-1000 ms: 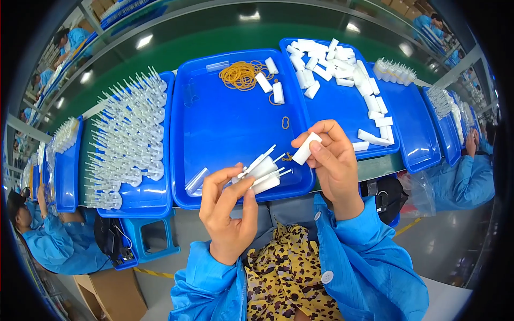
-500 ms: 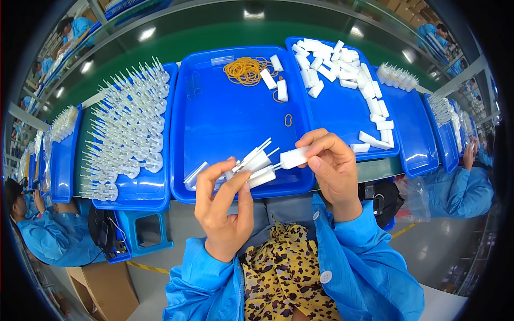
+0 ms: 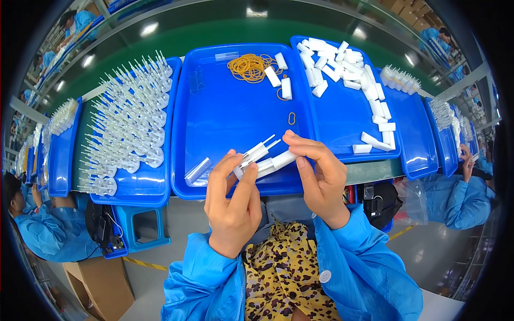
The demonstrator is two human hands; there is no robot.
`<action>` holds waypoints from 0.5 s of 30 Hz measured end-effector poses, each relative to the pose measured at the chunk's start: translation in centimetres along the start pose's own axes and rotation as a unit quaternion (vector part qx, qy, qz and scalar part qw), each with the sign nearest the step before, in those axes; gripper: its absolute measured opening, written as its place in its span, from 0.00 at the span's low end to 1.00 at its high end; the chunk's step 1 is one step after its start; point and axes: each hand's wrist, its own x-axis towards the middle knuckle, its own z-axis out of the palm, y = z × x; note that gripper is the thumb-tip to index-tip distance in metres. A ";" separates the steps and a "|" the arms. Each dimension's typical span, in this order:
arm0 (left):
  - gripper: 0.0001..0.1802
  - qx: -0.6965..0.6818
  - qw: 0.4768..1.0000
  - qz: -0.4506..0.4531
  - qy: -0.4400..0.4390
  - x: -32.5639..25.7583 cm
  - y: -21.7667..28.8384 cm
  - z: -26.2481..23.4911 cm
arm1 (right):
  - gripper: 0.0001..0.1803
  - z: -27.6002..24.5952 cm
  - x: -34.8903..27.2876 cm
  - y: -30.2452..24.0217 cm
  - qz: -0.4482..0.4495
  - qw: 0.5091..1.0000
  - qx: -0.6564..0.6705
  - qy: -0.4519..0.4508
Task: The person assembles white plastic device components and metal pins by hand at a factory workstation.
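Note:
In my left hand (image 3: pixel 233 200) is a white plastic part with several thin rods (image 3: pixel 256 155), the fingers closed around its base. My right hand (image 3: pixel 319 174) pinches a white foam block (image 3: pixel 284 159) between thumb and fingers. That block sits against the end of one rod or sleeve, and the two look lined up. Two other rod tips point up and away, bare. Both hands are over the near edge of the middle blue tray (image 3: pixel 219 123). My left fingers partly hide the base of the part.
The middle tray also holds rubber bands (image 3: pixel 247 68), a few foam blocks (image 3: pixel 272 77) and a clear plastic piece (image 3: pixel 198 171). To the left, a tray bears rows of rodded parts (image 3: pixel 128 117). The right tray holds many foam blocks (image 3: pixel 340 64). Co-workers sit on both sides.
My right hand has moved left, bringing the foam block further onto the rod, so the gap of bare rod is gone. My left hand has shifted slightly right.

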 end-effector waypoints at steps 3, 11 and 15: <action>0.17 0.010 1.000 0.007 0.010 0.0 -0.3 0.1 | 0.09 0.0 0.2 -0.5 0.074 0.993 0.086 0.014; 0.16 -0.001 1.000 0.021 0.012 0.1 0.0 -0.2 | 0.10 -0.1 0.4 -0.3 0.151 0.959 0.241 0.019; 0.15 0.001 0.999 0.030 0.015 -0.1 -0.2 0.2 | 0.10 -0.4 0.5 0.0 0.050 0.995 0.090 -0.016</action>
